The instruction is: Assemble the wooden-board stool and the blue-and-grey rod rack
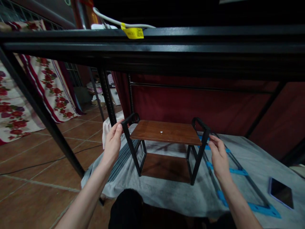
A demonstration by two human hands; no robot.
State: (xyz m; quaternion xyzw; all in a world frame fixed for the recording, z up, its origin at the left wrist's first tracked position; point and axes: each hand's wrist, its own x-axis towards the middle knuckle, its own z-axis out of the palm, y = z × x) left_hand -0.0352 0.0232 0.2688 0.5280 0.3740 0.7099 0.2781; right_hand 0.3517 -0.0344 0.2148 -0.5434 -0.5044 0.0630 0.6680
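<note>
Head camera: my left hand [114, 137] pinches the rack [165, 133] at its left; my right hand [219, 156], loosely curled, meets its right, grip unclear.

Grey cloth [171, 197] | on it: brown rack [164, 130] | grey rods [122, 160] | blue-black frame [238, 171] | phone [281, 192]

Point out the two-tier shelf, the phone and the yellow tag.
Two-tier shelf [165, 135]: head view, on its brown upper board.
Phone [281, 192]: head view, on the middle of its dark screen.
Yellow tag [135, 33]: head view, on its hanging flap.
</note>
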